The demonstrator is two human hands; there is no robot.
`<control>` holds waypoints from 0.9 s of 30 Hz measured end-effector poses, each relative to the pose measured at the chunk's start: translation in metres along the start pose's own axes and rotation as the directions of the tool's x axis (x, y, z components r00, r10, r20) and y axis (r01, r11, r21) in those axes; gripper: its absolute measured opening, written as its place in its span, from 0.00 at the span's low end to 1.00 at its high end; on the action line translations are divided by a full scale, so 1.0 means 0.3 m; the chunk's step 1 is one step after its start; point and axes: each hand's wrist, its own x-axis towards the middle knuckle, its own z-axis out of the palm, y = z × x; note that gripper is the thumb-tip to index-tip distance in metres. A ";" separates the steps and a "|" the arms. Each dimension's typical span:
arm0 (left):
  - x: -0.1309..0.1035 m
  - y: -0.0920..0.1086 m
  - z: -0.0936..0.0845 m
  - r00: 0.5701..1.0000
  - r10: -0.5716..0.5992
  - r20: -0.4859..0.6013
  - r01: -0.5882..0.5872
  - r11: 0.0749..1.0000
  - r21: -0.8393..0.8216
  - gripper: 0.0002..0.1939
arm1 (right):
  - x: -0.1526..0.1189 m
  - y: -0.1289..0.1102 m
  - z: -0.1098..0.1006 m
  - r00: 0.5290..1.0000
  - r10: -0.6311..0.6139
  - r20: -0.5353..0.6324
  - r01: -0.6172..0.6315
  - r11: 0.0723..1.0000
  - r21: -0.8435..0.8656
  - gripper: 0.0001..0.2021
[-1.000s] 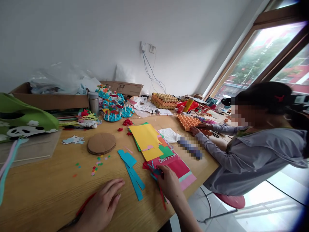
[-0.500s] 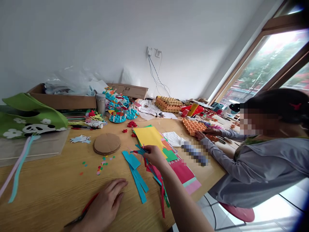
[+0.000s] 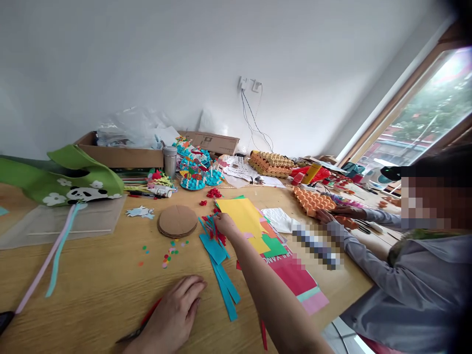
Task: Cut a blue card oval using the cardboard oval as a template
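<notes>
My left hand [image 3: 179,307] rests on the wooden table [image 3: 92,290], its fingers stretched out and bent a little. Beneath its palm and wrist lies a pair of scissors [image 3: 149,312] with a red handle, partly hidden. My right hand [image 3: 224,224] reaches forward, its fingers closed at a loose bunch of narrow blue and red paper strips [image 3: 210,227]; the fingertips are partly hidden. Wider blue paper strips [image 3: 223,280] lie nearer to me, between the hands. Right of my right hand is a stack of coloured sheets topped by a yellow sheet [image 3: 241,216].
A round cardboard stack [image 3: 177,220] and scattered paper dots [image 3: 167,258] lie to the left. A green panda bag [image 3: 73,177] stands at far left. Finished blue crafts [image 3: 193,179] and a cardboard box [image 3: 121,156] line the wall. At right, another person [image 3: 413,275] touches an orange egg tray [image 3: 311,199].
My right hand has moved slightly forward and left across the table, and the narrow strips now bunch at its fingers. My left hand stays over the scissors. The view has turned left.
</notes>
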 end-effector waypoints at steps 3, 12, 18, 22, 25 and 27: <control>-0.002 -0.002 0.001 1.000 -0.009 0.006 0.009 1.000 0.001 0.20 | -0.003 0.020 -0.027 0.999 -0.004 0.037 0.005 1.000 -0.014 0.14; -0.001 -0.010 0.002 1.000 -0.011 0.028 0.010 1.000 0.022 0.17 | -0.067 0.041 -0.044 0.994 -0.106 -0.016 0.102 0.985 -0.135 0.10; -0.006 -0.018 0.003 0.999 -0.011 0.044 0.010 1.000 0.020 0.17 | -0.110 0.057 -0.107 0.981 -0.179 0.076 0.192 0.958 -0.215 0.12; -0.006 -0.021 0.004 0.999 -0.007 0.043 0.006 1.000 0.018 0.16 | -0.106 0.057 -0.103 0.976 -0.188 0.109 0.209 0.947 -0.244 0.12; -0.003 -0.022 -0.002 0.999 0.009 0.044 -0.011 1.000 0.025 0.15 | -0.112 0.043 -0.086 0.972 -0.186 0.141 0.218 0.941 -0.257 0.11; -0.001 -0.024 -0.006 0.999 0.018 0.046 -0.020 0.999 0.030 0.15 | -0.134 0.041 -0.095 0.976 -0.186 0.113 0.210 0.943 -0.260 0.09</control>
